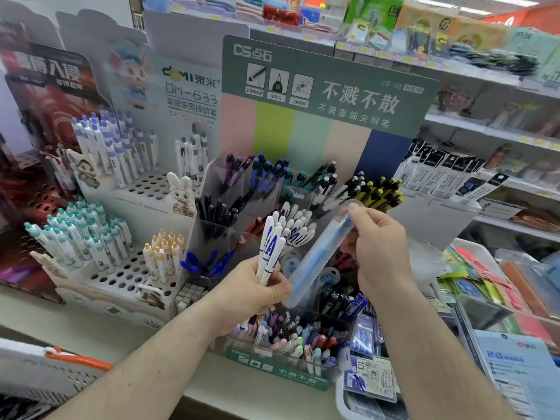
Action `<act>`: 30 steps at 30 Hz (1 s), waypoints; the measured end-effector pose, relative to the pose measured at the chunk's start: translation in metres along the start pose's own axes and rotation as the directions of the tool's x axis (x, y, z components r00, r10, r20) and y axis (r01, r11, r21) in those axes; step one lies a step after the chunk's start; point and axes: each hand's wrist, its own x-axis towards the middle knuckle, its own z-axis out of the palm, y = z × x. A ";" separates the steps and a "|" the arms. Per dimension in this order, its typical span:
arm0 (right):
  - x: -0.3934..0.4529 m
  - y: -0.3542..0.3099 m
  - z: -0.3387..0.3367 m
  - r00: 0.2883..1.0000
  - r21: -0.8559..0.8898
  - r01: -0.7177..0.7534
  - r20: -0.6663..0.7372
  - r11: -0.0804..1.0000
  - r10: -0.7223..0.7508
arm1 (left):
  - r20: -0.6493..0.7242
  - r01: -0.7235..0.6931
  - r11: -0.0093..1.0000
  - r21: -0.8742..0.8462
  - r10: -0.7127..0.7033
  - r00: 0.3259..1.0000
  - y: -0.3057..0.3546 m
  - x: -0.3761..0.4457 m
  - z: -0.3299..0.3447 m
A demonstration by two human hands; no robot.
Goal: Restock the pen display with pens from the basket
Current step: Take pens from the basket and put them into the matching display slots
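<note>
My left hand (251,294) grips a small bunch of white pens with blue print (270,248), held upright in front of the tiered pen display (281,369). My right hand (377,253) pinches the top end of a clear plastic tube holding a blue pen (318,259). The tube slants down to the left, and its lower end touches my left hand. Behind the hands, a display compartment holds more white pens with blue print (295,225). The basket (45,374) shows at the lower left, with an orange handle.
White perforated pen stands (121,277) with teal, purple and yellow-capped pens stand to the left. The green DS backboard (327,92) rises behind the display. Packaged stationery trays (515,313) crowd the right side, and shelves of goods run behind.
</note>
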 end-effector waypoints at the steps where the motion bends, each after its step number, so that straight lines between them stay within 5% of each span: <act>1: -0.001 0.000 -0.002 0.998 -0.076 0.052 -0.014 0.996 -0.053 | -0.011 -0.007 0.999 0.046 0.008 1.000 -0.001 0.001 0.001; 5: -0.002 -0.005 -0.013 0.991 -0.161 0.133 0.002 0.978 -0.134 | -0.051 -0.013 0.986 0.164 0.022 0.998 -0.008 0.005 0.003; 13: 0.001 -0.005 -0.031 0.971 -0.288 0.240 0.088 0.927 -0.224 | -0.178 0.014 0.998 0.060 -0.003 0.984 -0.012 0.009 0.004; 19: 0.002 0.027 -0.025 0.943 -0.539 0.319 0.260 0.779 -0.207 | -0.157 0.012 0.999 0.034 -0.006 0.988 -0.009 0.006 0.007; 23: 0.001 0.037 -0.023 0.900 -0.706 0.410 0.417 0.577 -0.130 | -0.140 0.014 0.999 0.030 -0.010 0.990 -0.009 0.003 0.007; 30: 0.005 0.035 -0.018 0.902 -0.807 0.393 0.431 0.442 -0.014 | -0.126 0.005 0.999 0.044 0.001 0.992 -0.011 0.001 0.006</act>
